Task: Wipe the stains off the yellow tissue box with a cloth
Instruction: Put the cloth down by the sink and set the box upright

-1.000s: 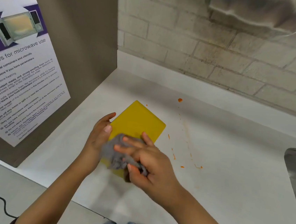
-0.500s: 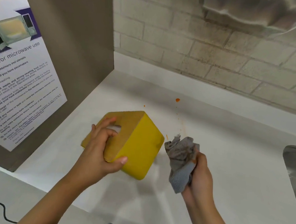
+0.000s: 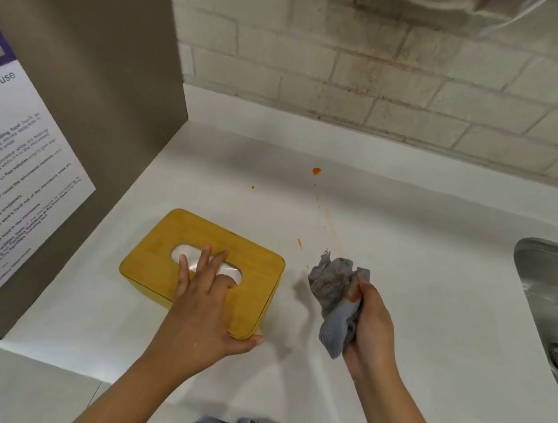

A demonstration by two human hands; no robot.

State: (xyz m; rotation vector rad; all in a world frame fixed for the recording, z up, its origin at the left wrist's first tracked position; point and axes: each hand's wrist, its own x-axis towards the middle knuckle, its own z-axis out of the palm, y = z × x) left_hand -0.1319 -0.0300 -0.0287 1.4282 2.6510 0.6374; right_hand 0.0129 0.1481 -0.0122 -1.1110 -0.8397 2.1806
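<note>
The yellow tissue box (image 3: 257, 271) stands flat on the white counter (image 3: 434, 296), its wooden lid with the oval opening facing up. My left hand (image 3: 202, 310) lies on the lid: the fingers reach across the opening and the thumb hooks round the box's near right corner. To the right of the box, my right hand (image 3: 373, 331) grips a crumpled grey cloth (image 3: 335, 286) with orange smears on it. The cloth is held up, apart from the box.
Orange spots and streaks (image 3: 316, 170) mark the counter beyond the cloth. A steel sink (image 3: 557, 302) lies at the right edge. A brown panel with a microwave-use poster (image 3: 15, 183) stands at the left, and a tiled wall (image 3: 389, 68) runs behind.
The cloth came off the box and moved right in my right hand. My left hand turned the tilted box and set it flat, lid up.
</note>
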